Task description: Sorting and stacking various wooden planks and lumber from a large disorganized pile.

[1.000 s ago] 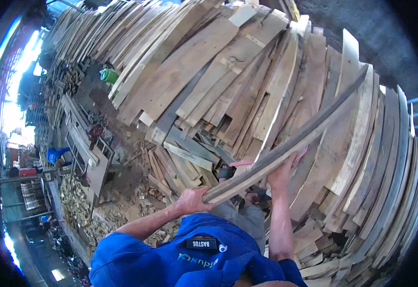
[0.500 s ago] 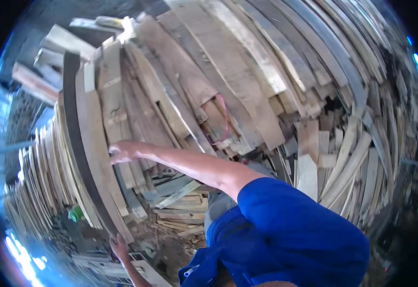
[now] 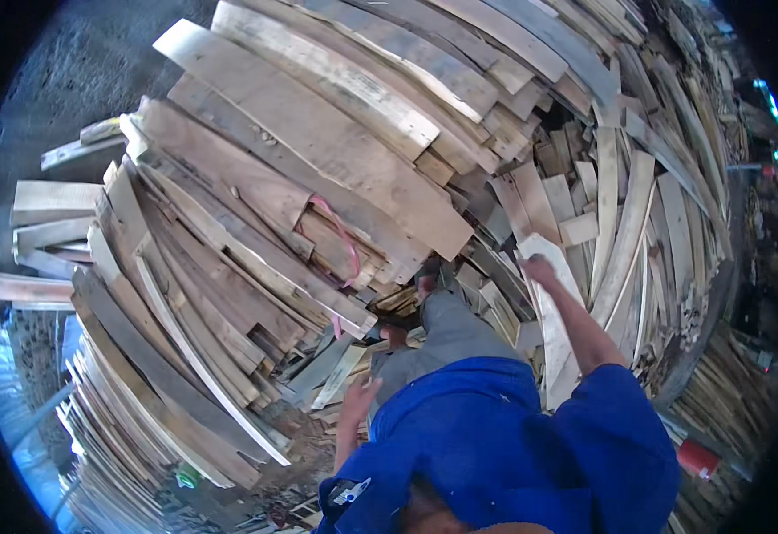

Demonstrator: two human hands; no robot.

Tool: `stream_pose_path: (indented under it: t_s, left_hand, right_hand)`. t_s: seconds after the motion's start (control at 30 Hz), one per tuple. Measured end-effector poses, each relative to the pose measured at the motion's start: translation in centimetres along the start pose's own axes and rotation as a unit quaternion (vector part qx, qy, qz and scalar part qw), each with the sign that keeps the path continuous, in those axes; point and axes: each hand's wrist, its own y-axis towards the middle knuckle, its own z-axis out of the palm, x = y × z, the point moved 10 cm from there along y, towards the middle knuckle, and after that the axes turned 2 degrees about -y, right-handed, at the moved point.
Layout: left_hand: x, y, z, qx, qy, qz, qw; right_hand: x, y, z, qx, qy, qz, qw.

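The right hand (image 3: 538,270) had let go of the dark curved plank and now gripped a pale board (image 3: 554,329) beside the pink strap (image 3: 346,242) (strap to its left). The left hand (image 3: 360,398) hung open, empty.

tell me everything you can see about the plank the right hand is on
The plank is a pale, weathered strip of raw wood, long and narrow, with a rough, slightly rounded top end. It stands tilted among other boards at the right of the big wood pile, running from near the blue sleeve up to the right hand, which rests on its top end. Whether the fingers wrap it cannot be told. Its lower end is hidden behind the arm.
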Motion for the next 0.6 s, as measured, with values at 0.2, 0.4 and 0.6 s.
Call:
stream_pose_path:
  t_s: [0.2, 0.4, 0.6]
  left_hand:
    - [-5.6, 6.2, -0.9, -0.013, 0.029, 0.093, 0.995]
    - [-6.6, 4.5, -4.9, -0.075, 0.065, 0.001, 0.995]
    - [-8.6, 8.8, -2.5, -0.048, -0.022, 0.041, 0.998]
  right_hand:
    - [5.5, 6.2, -13.4, -0.258, -0.122, -0.234, 0.929]
    - [28.3, 7.2, -15.3, -0.282, -0.07, -0.21, 0.933]
    - [29.9, 10.4, -16.2, -0.172, -0.01, -0.28, 0.944]
